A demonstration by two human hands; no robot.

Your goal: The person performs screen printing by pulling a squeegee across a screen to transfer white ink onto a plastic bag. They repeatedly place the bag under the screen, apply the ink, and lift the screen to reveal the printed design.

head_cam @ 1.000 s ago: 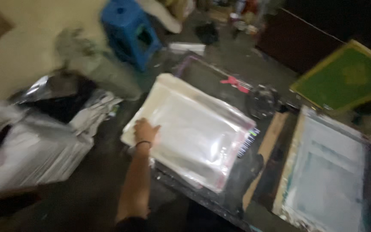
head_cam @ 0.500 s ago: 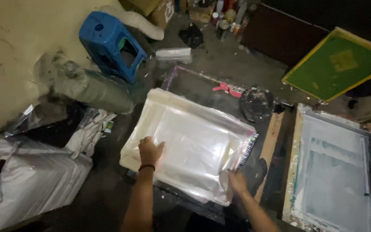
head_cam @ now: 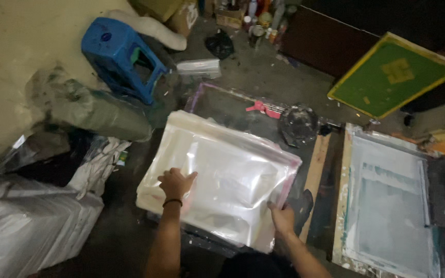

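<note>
A thick stack of clear plastic bags (head_cam: 222, 175) lies on a dark, ink-stained work surface (head_cam: 233, 105). My left hand (head_cam: 175, 184) rests flat on the stack's near left part, with a dark band around the wrist. My right hand (head_cam: 283, 219) grips the stack's near right corner, thumb on top of the plastic. The top sheet looks glossy and slightly wrinkled.
A pale printing screen frame (head_cam: 387, 195) lies to the right, a green yellow-framed screen (head_cam: 395, 74) leans at the back right. A blue plastic stool (head_cam: 119, 56), a rolled bundle (head_cam: 93, 110) and white sacks (head_cam: 27, 221) crowd the left. Bottles (head_cam: 258, 15) stand at the back.
The view has shifted closer and steadied. My right hand has come into view and taken the stack's near right corner. My left hand stays on the stack.
</note>
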